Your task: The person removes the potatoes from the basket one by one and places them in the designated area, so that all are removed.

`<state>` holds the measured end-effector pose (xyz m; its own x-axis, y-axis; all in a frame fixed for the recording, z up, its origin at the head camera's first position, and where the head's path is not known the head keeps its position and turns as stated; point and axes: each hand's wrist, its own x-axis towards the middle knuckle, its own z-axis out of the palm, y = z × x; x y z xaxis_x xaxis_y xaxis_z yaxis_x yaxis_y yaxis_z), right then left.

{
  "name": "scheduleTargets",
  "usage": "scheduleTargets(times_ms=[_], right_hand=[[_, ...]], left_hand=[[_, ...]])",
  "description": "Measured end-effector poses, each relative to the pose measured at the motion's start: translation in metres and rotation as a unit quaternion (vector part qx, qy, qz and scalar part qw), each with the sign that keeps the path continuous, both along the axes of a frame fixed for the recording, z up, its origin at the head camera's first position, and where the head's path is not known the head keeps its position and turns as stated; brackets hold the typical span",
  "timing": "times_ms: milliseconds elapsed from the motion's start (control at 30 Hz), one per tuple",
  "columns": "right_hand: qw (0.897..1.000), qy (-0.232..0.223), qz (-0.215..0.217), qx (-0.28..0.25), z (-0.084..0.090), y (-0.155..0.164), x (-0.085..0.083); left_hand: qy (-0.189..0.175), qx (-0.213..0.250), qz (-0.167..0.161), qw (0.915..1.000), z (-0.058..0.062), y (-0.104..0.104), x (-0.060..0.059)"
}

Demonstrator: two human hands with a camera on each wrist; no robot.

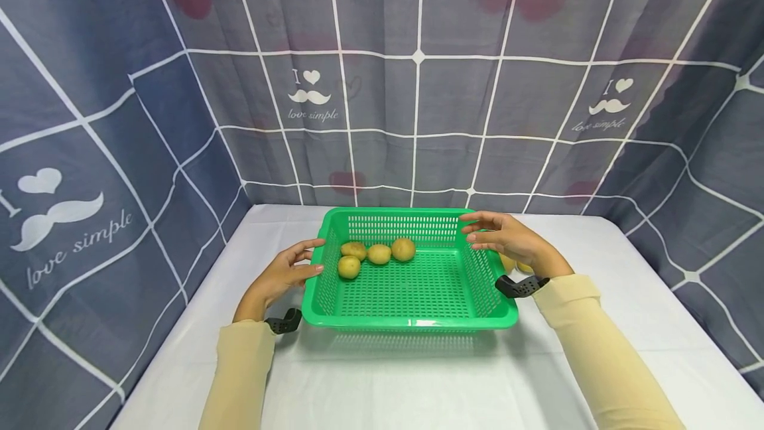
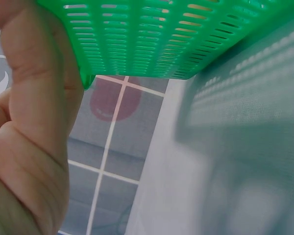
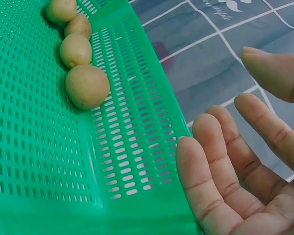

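Observation:
A green perforated plastic basket (image 1: 418, 324) stands on the white-covered table. Several potatoes (image 1: 403, 249) lie in its back left part; in the right wrist view, potatoes (image 3: 87, 86) sit in a row along the side wall. My left hand (image 1: 288, 272) is at the basket's left rim, thumb and fingers spread apart with their tips right at the edge. Over the right rim hovers my right hand (image 1: 504, 237), its fingers loosely bent and nothing between them. In the right wrist view the fingertips of that hand (image 3: 250, 171) overlap the rim.
More yellow potatoes (image 1: 525, 268) lie outside the basket on the right, partly hidden by the right hand and wrist. A grey curtain (image 1: 382, 98) with white grid lines hangs behind the table and along both sides. White cloth (image 1: 358, 390) covers the tabletop.

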<state>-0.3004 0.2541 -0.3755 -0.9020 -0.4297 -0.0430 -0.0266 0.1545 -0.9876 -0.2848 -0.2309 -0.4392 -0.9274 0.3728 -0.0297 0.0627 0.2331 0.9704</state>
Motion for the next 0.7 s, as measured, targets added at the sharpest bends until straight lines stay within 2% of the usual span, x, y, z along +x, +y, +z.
scheduleTargets(times_ms=[267, 700], right_hand=[[1.0, -0.012, -0.014, 0.01, -0.005, -0.016, -0.011], [1.0, -0.002, 0.001, 0.007, -0.01, -0.038, -0.023]], left_hand=[[0.002, -0.003, -0.004, 1.0, -0.001, -0.001, -0.001], [0.006, -0.005, -0.007, 0.9999, -0.003, -0.002, -0.001]])
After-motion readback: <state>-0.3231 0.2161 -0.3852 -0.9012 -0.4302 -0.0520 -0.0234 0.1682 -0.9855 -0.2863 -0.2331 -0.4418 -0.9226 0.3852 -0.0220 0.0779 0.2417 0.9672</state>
